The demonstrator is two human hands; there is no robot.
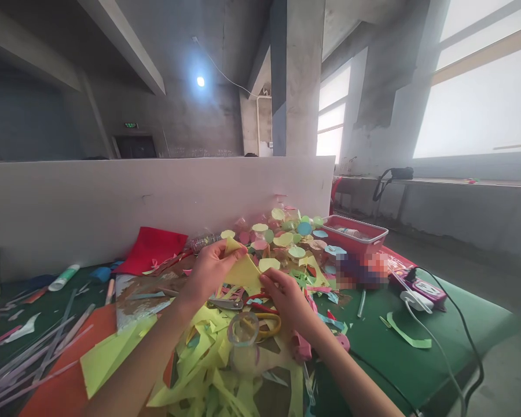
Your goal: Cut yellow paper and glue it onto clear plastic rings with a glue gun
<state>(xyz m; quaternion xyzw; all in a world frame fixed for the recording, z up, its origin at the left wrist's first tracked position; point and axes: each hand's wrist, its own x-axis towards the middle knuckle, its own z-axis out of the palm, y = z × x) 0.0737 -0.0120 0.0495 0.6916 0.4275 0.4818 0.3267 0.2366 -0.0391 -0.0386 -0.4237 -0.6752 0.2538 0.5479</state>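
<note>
As two bare hands meet above the middle of the green table (464, 313), one piece of yellow paper (243, 272) stretches between them. The left hand (209, 265) pinches its far left part between thumb and fingers; the right hand (286, 296) grips its right corner, also with thumb and fingers closed narrowly. How many layers the paper has cannot be told.

Just below the hands lie one yellow scissor handle (272, 325) and red scissor handles (259, 301); whether they make one pair or two is unclear. Nearer stands one clear plastic piece (243, 358) with a round rim, beside a heap of yellow scraps (211, 341) too tangled to count. At the near left, one yellow-green sheet (108, 356) overlaps one orange sheet (72, 370), and many thin strips (52, 347) lie farther left.

Beyond the hands sits a cluster of cut paper discs (284, 239); at least three are blue, others yellow, green or pink, and overlaps prevent a full count. At the far left are one red sheet (154, 248) and one white tube (63, 278) with a green end. To the far right stand one pink basket (359, 238) and, nearer, one purple power strip (428, 291) with one white plug (415, 300).
</note>
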